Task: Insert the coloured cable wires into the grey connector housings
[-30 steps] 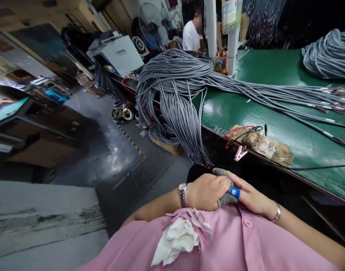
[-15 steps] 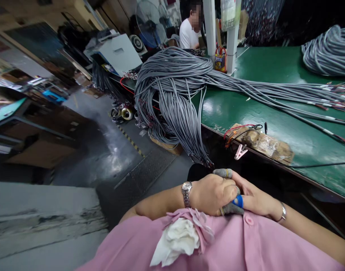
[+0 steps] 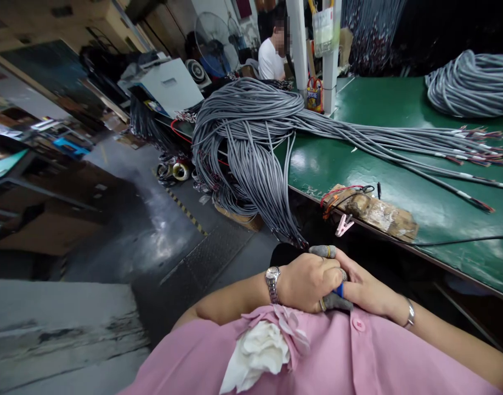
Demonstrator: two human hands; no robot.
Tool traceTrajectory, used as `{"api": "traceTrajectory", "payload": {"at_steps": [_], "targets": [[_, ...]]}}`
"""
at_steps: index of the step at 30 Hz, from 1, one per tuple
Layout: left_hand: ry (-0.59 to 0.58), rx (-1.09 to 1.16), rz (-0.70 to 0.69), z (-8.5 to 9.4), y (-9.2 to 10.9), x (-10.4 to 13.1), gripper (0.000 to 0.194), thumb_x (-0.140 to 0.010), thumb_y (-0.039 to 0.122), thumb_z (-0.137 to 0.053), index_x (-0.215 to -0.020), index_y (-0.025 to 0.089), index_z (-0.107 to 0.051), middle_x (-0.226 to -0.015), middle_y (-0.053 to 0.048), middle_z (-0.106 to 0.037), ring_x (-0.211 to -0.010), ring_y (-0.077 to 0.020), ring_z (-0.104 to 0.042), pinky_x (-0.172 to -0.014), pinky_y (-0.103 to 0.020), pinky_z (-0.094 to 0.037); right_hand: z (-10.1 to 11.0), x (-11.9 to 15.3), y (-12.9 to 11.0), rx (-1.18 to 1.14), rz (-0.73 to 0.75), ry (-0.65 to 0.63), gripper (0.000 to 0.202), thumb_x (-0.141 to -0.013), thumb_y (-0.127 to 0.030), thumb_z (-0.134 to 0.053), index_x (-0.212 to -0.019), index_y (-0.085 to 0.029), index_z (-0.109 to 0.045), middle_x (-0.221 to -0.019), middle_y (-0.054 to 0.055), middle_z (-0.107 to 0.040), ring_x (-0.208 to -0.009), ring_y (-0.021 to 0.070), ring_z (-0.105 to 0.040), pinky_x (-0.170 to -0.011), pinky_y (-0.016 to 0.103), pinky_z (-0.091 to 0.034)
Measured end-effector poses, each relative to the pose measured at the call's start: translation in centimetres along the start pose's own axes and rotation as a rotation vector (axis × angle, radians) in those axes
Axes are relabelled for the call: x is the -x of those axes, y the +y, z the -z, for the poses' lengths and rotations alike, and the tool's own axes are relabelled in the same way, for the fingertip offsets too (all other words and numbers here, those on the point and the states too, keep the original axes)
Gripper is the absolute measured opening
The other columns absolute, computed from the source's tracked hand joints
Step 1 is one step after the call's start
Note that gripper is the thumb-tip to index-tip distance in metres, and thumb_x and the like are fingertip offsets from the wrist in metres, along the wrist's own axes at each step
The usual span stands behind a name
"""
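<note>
In the head view, the person's left hand (image 3: 304,281) and right hand (image 3: 368,286) are meeting in front of a pink shirt (image 3: 325,351), just beyond a white cloth flower (image 3: 257,351). The left hand, wearing a wristwatch (image 3: 272,275), is curling its fingers over those of the right hand; how tightly it is closing, and whether it is pinching anything, I cannot tell. The right hand, with a metal bracelet (image 3: 410,312) at its wrist, is pointing one finger outward, and that finger is wearing a grey finger cover (image 3: 318,251); its other fingers are partly hiding, so I cannot tell how far its grip is opening or whether it is holding something. A blue band (image 3: 340,289) is showing where the hands are touching, and another grey cover (image 3: 337,302) is lying just below it. Beyond the hands, a large bundle of grey cables (image 3: 257,148) is draping over the edge of a green table (image 3: 323,173), its lower ends hanging near the fingers. A pink clip (image 3: 344,225) is hanging at the edge beside a wooden block (image 3: 383,216). Farther back, a co-worker (image 3: 270,60) in white is sitting.
</note>
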State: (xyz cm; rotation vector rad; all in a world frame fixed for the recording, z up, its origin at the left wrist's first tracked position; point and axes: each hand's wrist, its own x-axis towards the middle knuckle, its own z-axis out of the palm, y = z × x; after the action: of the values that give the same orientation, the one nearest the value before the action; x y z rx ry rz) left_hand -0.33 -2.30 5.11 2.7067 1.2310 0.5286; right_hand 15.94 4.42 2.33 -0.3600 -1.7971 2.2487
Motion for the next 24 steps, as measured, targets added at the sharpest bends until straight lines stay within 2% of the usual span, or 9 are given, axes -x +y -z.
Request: {"api": "traceTrajectory", "payload": {"at_steps": [4,7,10,12,14,16,20,24], "targets": [[0.051,0.157,0.106,-0.2,-0.5,-0.6,0.046,-0.089,0.058,-0.039,-0.083,0.015,-0.053,-0.075,-0.008,-0.059,-0.069,-0.0186,-0.06,-0.067,-0.031,-0.05,1.0,-0.2,-0.7,0.053,0.009,0.043,0.057,-0.083,-0.022,-0.06,-0.137,-0.024,-0.04,-0.127,0.006,-0.055,-0.116,0.0229,-0.052,-0.097,0.037,-0.044],[0.175,0.323,0.165,0.1,-0.9,-0.5,0.045,-0.084,0.054,-0.053,-0.105,0.015,-0.053,-0.094,-0.011,-0.061,-0.085,-0.0201,-0.061,-0.078,-0.032,-0.05,3.0,-0.2,-2.9,0.201,0.063,0.046,0.057,-0.083,-0.03,-0.064,-0.134,-0.023,-0.043,-0.12,0.007,-0.06,-0.107,0.0226,-0.058,-0.093,0.037,-0.047],[0.348,0.446,0.258,0.2,-1.7,0.5,0.054,-0.082,0.042,-0.061,-0.125,0.016,-0.043,-0.098,-0.01,-0.062,-0.073,-0.0145,-0.06,-0.066,-0.026,-0.049,6.5,-1.0,-6.2,0.32,0.159,0.162,0.044,-0.088,-0.036,-0.057,-0.128,-0.021,-0.048,-0.111,0.008,-0.064,-0.097,0.0214,-0.062,-0.087,0.037,-0.05],[0.415,0.488,0.345,0.0,-2.4,1.4,0.046,-0.085,0.032,-0.058,-0.126,0.017,-0.043,-0.095,-0.008,-0.064,-0.069,-0.0116,-0.058,-0.065,-0.023,-0.048,9.9,-2.4,-8.4,0.474,0.223,0.306,0.04,-0.09,-0.038,-0.051,-0.127,-0.022,-0.05,-0.114,0.008,-0.063,-0.099,0.0217,-0.062,-0.088,0.037,-0.05],[0.422,0.54,0.426,-0.4,-3.1,2.3,0.038,-0.087,0.029,-0.056,-0.122,0.017,-0.047,-0.089,-0.007,-0.064,-0.067,-0.0108,-0.056,-0.061,-0.021,-0.047,13.9,-4.8,-10.2,0.718,0.279,0.494,0.04,-0.089,-0.04,-0.051,-0.125,-0.022,-0.052,-0.11,0.008,-0.065,-0.097,0.0218,-0.063,-0.086,0.037,-0.05],[0.411,0.563,0.498,-0.9,-3.7,3.2,0.031,-0.087,0.029,-0.054,-0.115,0.016,-0.052,-0.081,-0.005,-0.064,-0.065,-0.0107,-0.055,-0.061,-0.02,-0.045,18.4,-8.1,-11.4,1.006,0.285,0.619,0.039,-0.089,-0.04,-0.05,-0.124,-0.023,-0.053,-0.106,0.007,-0.067,-0.093,0.0221,-0.063,-0.084,0.037,-0.05],[0.318,0.555,0.592,-1.7,-5.0,5.1,0.024,-0.088,0.032,-0.052,-0.103,0.015,-0.059,-0.075,-0.004,-0.062,-0.062,-0.0103,-0.053,-0.059,-0.019,-0.043,27.2,-14.8,-12.0,1.524,0.154,0.809,0.053,-0.086,-0.046,-0.05,-0.13,-0.016,-0.049,-0.121,0.015,-0.06,-0.11,0.0305,-0.056,-0.094,0.043,-0.044],[0.289,0.46,0.687,-2.5,-6.6,7.4,0.024,-0.087,0.036,-0.051,-0.093,0.016,-0.063,-0.071,-0.003,-0.061,-0.062,-0.0114,-0.053,-0.062,-0.02,-0.044,34.8,-18.9,-11.7,1.674,-0.055,0.886,0.062,-0.089,-0.051,-0.041,-0.14,-0.017,-0.037,-0.138,0.018,-0.046,-0.12,0.0331,-0.048,-0.098,0.046,-0.038]]}}
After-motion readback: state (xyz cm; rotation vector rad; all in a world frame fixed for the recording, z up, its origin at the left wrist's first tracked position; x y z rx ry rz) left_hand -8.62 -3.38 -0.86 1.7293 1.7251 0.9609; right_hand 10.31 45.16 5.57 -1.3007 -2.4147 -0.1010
